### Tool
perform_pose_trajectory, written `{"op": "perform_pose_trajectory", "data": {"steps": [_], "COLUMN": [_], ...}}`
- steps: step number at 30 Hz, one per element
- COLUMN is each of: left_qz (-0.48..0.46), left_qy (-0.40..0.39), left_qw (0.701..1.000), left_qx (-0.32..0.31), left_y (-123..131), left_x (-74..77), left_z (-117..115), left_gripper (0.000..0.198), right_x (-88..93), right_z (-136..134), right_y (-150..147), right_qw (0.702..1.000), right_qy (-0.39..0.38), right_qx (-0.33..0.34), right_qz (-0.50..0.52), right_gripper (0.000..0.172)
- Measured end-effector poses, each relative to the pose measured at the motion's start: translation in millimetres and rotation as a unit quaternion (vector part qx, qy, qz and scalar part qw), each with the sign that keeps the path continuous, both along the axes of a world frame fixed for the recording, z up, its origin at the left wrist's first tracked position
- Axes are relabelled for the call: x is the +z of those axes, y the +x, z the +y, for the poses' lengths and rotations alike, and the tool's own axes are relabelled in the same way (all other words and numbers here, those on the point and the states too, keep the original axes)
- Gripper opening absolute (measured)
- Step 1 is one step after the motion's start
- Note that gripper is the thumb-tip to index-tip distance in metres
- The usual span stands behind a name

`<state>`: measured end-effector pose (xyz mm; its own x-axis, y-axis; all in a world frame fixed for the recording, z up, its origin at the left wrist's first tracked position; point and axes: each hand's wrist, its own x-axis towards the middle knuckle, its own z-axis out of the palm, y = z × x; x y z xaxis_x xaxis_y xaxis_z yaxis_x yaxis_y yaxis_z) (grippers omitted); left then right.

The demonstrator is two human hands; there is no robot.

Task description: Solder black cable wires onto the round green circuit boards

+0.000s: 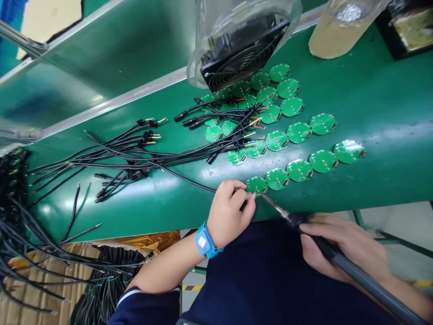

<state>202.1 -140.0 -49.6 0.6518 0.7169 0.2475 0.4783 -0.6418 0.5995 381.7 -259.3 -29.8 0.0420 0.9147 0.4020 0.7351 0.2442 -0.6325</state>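
My left hand [232, 210], with a blue wrist strap [207, 241], is closed in a pinch at the near edge of a round green circuit board [256, 185]. A black cable [189, 179] runs into this hand, and a bit of blue wire shows at the fingertips. In my right hand [345, 248] is a soldering iron [318, 241], gripped like a pen. Its tip meets or nearly meets the board's near edge beside the wire; exact contact is too small to tell. More green boards [299, 170] lie in the same slanting row.
Further boards [299, 132] form rows behind, partly under black cables [169, 158]. A black fan [243, 58] in clear plastic stands at the back, near a tan-filled container [338, 31]. Left are a cable heap [13, 189] and a cardboard box [57, 280] below the green table's edge.
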Motion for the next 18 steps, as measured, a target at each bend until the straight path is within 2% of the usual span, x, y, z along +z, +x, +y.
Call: {"op": "perform_pose_trajectory", "data": {"steps": [6,12,15,18], "left_qz": [-0.007,0.014,0.024,0.036], "left_qy": [0.015,-0.005,-0.014,-0.022], "left_qw": [1.0,1.0,0.999,0.999], "left_qx": [-0.003,0.021,0.029,0.034], "left_y": [1,4,6,7], "left_x": [-0.7,1.0,2.9,5.0], "left_z": [-1,-2,-2,-3], "left_gripper": [0.005,0.007,0.008,0.008], "right_x": [-3.6,-6.1,-5.2,-4.1], "right_z": [1,-1,-3,-8], "right_y": [-9,-16,-17,-10], "right_qw": [0.999,0.996,0.997,0.997], "right_qy": [-0.036,-0.011,-0.02,-0.052], "right_qx": [0.004,0.02,0.013,-0.05], "right_qz": [-0.026,-0.09,-0.069,-0.001], "right_gripper": [0.006,0.004,0.004,0.006]}}
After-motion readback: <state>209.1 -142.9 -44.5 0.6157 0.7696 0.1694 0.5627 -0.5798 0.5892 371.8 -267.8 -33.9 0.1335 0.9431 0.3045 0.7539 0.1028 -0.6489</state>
